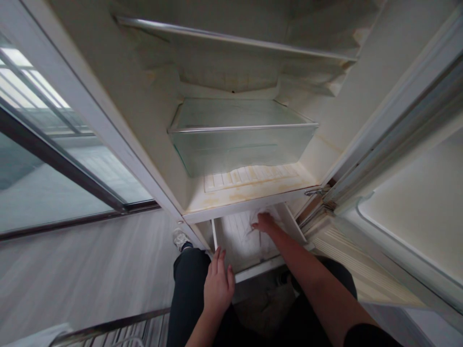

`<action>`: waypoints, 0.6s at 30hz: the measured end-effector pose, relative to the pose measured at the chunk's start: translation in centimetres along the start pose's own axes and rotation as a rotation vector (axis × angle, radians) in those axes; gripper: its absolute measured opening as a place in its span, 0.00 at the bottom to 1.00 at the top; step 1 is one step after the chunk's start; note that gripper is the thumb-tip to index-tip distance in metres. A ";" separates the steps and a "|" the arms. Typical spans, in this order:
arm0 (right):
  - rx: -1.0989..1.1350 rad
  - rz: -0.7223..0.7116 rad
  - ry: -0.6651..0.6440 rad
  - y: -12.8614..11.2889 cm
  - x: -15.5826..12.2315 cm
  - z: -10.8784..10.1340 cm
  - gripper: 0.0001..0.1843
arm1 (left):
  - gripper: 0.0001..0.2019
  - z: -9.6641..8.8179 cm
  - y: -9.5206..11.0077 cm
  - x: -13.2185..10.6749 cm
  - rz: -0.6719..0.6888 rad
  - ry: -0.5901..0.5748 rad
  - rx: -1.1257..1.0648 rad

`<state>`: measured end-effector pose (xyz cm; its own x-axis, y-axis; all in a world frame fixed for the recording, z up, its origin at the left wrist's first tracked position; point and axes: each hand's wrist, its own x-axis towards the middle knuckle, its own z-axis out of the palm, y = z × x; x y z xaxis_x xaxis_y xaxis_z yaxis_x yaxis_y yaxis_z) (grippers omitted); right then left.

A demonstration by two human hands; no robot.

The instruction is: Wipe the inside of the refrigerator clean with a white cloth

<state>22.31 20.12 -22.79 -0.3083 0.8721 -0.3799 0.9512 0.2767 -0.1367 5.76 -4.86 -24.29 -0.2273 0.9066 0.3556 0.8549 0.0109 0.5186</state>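
My right hand reaches down into the pulled-out white drawer under the fridge compartment. Its fingers are closed on a thin, crumpled white wipe, which lies against the drawer's ribbed floor. Whether the wipe is paper or cloth I cannot tell. Near the drawer's front left corner is my left hand, palm down with its fingers stretched out and holding nothing. Its fingertips are close to the drawer's edge; contact is unclear.
Above the drawer, the fridge interior has yellowish stains and a glass-topped bin. A glass shelf crosses higher up. The fridge door stands open at the right. A sliding glass door is at the left.
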 end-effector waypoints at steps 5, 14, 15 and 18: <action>0.059 -0.031 0.079 -1.7 1.8 2.5 0.52 | 0.22 -0.1 0.2 -0.2 -0.012 0.024 -0.038; 0.499 -0.222 0.071 -8.6 3.0 2.3 0.22 | 0.21 -0.2 0.2 -0.2 -0.100 0.013 -0.213; 0.529 -0.236 0.066 -9.6 2.7 2.2 0.22 | 0.21 -0.1 0.1 -0.4 -0.132 0.020 -0.279; 0.794 -0.226 0.015 -12.7 1.4 2.5 0.30 | 0.25 0.4 -0.4 -1.4 -0.229 0.047 -0.479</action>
<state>9.80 16.79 -23.89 -0.4857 0.8364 -0.2540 0.5713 0.0838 -0.8164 5.92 -5.98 -25.27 -0.4137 0.8833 0.2205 0.4750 0.0028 0.8800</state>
